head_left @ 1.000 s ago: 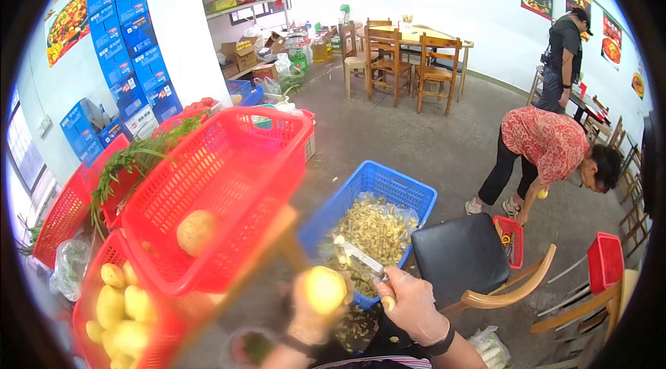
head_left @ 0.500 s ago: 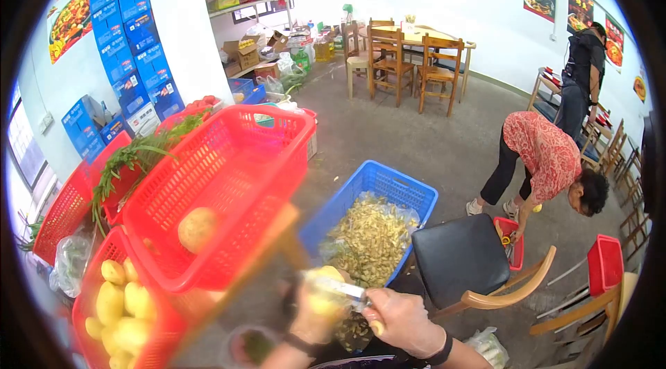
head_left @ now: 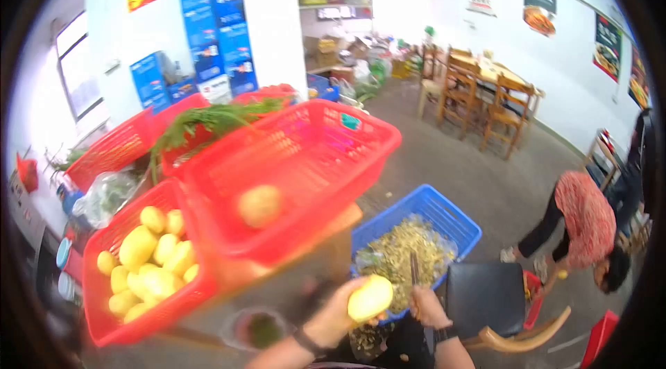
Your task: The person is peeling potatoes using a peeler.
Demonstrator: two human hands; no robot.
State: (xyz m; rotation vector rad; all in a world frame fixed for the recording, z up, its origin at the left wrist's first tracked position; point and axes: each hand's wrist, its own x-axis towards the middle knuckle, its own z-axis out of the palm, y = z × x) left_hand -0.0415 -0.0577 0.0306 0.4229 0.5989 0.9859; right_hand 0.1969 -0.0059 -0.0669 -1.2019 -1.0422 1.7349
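Note:
A peeled yellow potato (head_left: 371, 298) rests in my left hand (head_left: 331, 319), whose fingers are wrapped round it. To its right, my right hand (head_left: 430, 308) is closed on a narrow peeler (head_left: 415, 268) that points up and away from me. The peeler is blurred and stands apart from the potato. Below and beyond both hands, a blue plastic crate (head_left: 458, 220) holds a heap of peelings (head_left: 392, 251). On my left, a red basket (head_left: 104, 317) contains several peeled potatoes (head_left: 149, 265). One brownish, unpeeled-looking potato (head_left: 260, 206) lies in a larger red basket (head_left: 333, 182).
Green leafy vegetables (head_left: 201, 123) lie behind the large basket. A black-seated chair (head_left: 485, 299) stands right of the crate. Farther right, a person in a red patterned top (head_left: 586, 213) bends toward a red container (head_left: 533, 299). Wooden chairs (head_left: 510, 109) surround a table at the back.
My view has swung left. The peeler was against the potato and is now away from it, to the right. My left hand still holds the potato, now turned more into view.

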